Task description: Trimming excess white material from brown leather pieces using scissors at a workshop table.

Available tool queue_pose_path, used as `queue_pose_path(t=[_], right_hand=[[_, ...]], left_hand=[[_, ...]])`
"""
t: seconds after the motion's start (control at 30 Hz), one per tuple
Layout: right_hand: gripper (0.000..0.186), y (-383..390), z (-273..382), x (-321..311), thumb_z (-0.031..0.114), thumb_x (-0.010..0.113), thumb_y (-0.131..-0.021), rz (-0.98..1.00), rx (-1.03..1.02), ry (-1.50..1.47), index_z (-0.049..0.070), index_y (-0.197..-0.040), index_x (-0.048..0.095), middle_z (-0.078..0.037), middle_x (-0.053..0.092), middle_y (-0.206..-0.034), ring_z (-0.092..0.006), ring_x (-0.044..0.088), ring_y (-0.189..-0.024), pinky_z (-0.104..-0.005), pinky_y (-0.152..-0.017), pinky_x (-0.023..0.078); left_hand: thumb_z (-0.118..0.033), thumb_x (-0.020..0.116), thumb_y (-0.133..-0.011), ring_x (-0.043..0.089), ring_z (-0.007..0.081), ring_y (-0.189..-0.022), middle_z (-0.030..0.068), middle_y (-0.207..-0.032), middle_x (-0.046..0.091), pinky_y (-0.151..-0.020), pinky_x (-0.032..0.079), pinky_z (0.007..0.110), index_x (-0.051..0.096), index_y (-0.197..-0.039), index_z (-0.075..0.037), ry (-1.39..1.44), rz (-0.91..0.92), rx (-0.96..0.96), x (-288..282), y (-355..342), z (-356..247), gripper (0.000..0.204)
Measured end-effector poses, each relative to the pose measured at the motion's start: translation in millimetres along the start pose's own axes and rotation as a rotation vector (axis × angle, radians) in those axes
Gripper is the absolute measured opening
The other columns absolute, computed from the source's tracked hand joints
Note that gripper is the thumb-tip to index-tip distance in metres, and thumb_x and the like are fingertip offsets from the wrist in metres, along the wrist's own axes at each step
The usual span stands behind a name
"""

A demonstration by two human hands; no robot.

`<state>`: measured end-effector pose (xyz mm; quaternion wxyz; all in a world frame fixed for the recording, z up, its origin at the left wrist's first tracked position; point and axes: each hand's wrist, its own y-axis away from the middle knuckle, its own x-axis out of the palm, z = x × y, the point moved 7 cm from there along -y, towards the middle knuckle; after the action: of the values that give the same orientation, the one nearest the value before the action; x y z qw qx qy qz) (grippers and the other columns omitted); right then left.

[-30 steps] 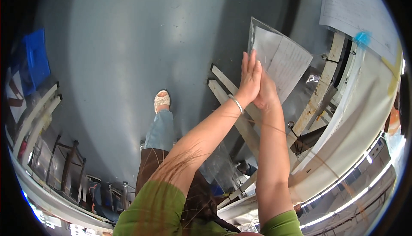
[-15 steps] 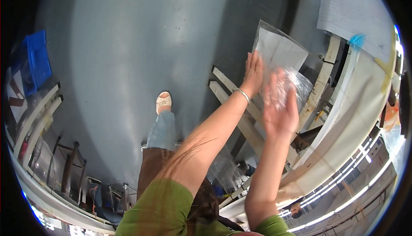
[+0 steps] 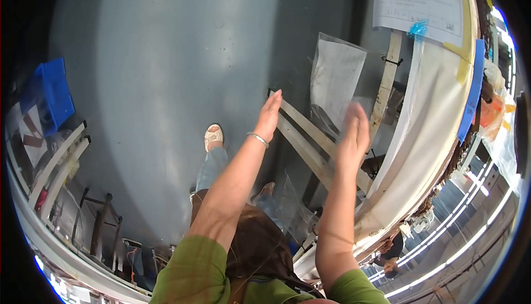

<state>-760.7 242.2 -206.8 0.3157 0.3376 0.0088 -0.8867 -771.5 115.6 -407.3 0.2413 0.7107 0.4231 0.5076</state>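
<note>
My left hand (image 3: 267, 118), with a silver bangle (image 3: 258, 139) at the wrist, is held out over the floor by the end of a pale rail. Its fingers are straight and it holds nothing. My right hand (image 3: 354, 138) stands upright with fingers stretched out and slightly blurred, nothing visible in it. Just beyond the right fingertips hangs a clear plastic sleeve (image 3: 336, 74) with a white paper inside. Whether those fingertips touch its lower edge I cannot tell.
A pale padded work table (image 3: 426, 132) curves along the right, with a printed sheet (image 3: 418, 0) and blue tape (image 3: 418, 29). White frame rails (image 3: 307, 152) jut out under it. A blue bin (image 3: 55, 94) stands at far left. Another person (image 3: 391, 265) shows at lower right.
My hands have moved apart, the left hand leftward away from the sleeve. The crumpled plastic by my right hand no longer shows as a bunch. The view has turned slightly.
</note>
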Motion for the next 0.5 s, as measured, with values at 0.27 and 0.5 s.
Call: queue_pose_path(t=[0.27,0.5], right_hand=[[0.027,-84,-170,29,0.018,0.042,-0.086,0.239,0.585,0.497,0.006,-0.109,0.05,-0.007,0.055,-0.09,-0.0183,0.054,-0.088,-0.0308,-0.065,0.045],[0.029,-70,-165,72,0.018,0.037,-0.087,0.451,0.95,0.297,0.005,-0.108,0.053,-0.012,0.054,-0.103,-0.0266,0.052,-0.093,-0.0417,-0.079,0.042]], left_hand=[[-0.052,0.036,-0.088,0.019,0.027,-0.131,0.0092,-0.142,0.021,-0.102,0.021,0.043,0.023,-0.137,-0.016,0.019,0.178,0.024,58,-41,-5,0.062],[-0.056,0.038,-0.085,0.019,0.026,-0.131,0.0088,-0.142,0.023,-0.103,0.018,0.044,0.021,-0.138,-0.016,0.018,0.13,0.016,54,-83,15,0.068]])
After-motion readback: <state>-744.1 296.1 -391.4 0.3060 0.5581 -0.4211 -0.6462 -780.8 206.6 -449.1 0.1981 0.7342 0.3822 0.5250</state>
